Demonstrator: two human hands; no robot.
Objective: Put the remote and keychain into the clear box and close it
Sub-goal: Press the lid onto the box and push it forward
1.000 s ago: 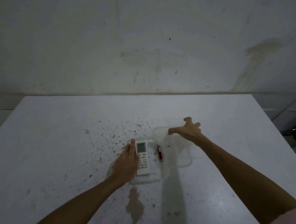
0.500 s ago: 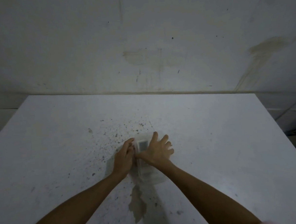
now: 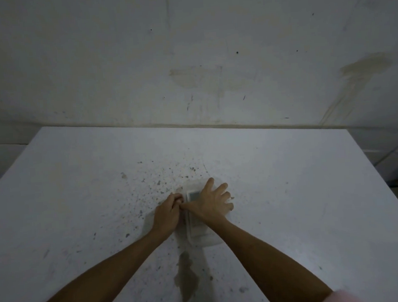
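your right hand (image 3: 211, 203) lies flat, fingers spread, on the lid (image 3: 206, 236) over the remote (image 3: 193, 195), box long axis 6–12; left hand (image 3: 168, 213) curled at its 9 o'clock edge; keychain hidden.

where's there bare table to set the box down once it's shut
Most of the table is bare. The widest patch lies right of the box, out to the right edge. The far strip along the wall is free too, as is the left side beyond the speckles. It is crowded only at the middle, where the left hand and right hand press on the box above the brown stain.
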